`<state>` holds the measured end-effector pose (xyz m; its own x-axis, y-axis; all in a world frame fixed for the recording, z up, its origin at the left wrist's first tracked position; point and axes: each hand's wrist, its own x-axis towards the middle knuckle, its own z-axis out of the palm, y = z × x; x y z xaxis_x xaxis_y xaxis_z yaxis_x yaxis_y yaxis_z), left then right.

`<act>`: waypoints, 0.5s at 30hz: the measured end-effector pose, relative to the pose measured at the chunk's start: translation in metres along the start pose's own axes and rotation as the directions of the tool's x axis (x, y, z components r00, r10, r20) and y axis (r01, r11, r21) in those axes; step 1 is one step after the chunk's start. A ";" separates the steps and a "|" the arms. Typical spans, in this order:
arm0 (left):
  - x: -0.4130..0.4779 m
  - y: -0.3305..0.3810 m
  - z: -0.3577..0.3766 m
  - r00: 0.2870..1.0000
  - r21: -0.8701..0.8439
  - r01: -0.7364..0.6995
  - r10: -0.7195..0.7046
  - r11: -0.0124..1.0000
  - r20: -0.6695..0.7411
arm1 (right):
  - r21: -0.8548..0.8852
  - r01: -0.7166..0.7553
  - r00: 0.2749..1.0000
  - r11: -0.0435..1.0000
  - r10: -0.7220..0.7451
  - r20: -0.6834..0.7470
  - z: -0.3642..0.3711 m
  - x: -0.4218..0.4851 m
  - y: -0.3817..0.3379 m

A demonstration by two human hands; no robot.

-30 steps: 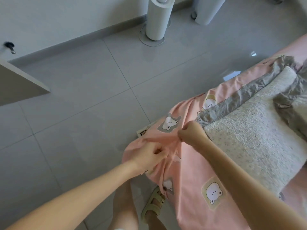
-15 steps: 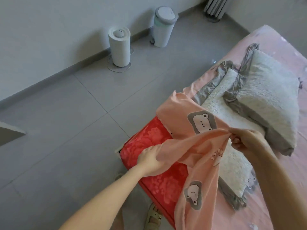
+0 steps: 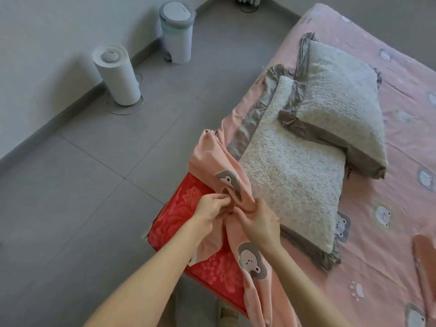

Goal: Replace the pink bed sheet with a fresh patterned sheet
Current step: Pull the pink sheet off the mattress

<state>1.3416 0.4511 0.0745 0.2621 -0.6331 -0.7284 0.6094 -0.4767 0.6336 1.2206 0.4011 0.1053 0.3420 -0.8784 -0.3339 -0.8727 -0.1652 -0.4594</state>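
The pink bed sheet [image 3: 382, 223] with bear prints covers the bed on the right. Its near-left corner [image 3: 212, 161] is pulled up off the mattress and bunched above the exposed red floral mattress [image 3: 188, 204]. My left hand [image 3: 210, 206] pinches a fold of that lifted corner. Right beside it, my right hand [image 3: 259, 220] grips the gathered pink cloth, and the two hands almost touch. No fresh patterned sheet is in view.
Two grey-and-white fleecy pillows [image 3: 292, 175] [image 3: 342, 109] lie stacked on the sheet just right of my hands. On the grey tiled floor by the wall stand a white cylindrical appliance [image 3: 118, 76] and a white pedal bin [image 3: 177, 31]. My sandalled foot [image 3: 228, 315] shows below.
The sheet corner came off the mattress, baring the red surface. My right hand swung out to the right with the cloth, then came back beside my left hand, bunching the corner.
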 end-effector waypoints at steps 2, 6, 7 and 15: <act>0.008 0.005 0.003 0.999 0.081 -0.036 0.036 0.996 -0.002 | 0.005 0.017 0.999 1.000 -0.017 -0.029 0.005 -0.002 -0.007; 0.009 0.027 0.002 0.992 0.280 -0.120 0.127 0.953 -0.008 | 0.107 -0.014 0.972 0.994 0.039 -0.233 -0.014 0.006 -0.006; 0.010 0.034 -0.001 0.990 0.307 -0.135 0.143 0.942 -0.004 | 0.149 -0.005 0.958 0.989 0.048 -0.283 -0.031 0.010 -0.005; 0.006 0.093 -0.006 0.969 0.411 -0.240 0.243 0.880 0.044 | 0.104 -0.317 0.807 0.943 0.326 -0.493 -0.130 0.070 0.070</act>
<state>1.4043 0.4068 0.1275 0.3693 -0.7563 -0.5400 0.1656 -0.5182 0.8391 1.1382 0.2702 0.1566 -0.1804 -0.9835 -0.0134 -0.8949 0.1698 -0.4127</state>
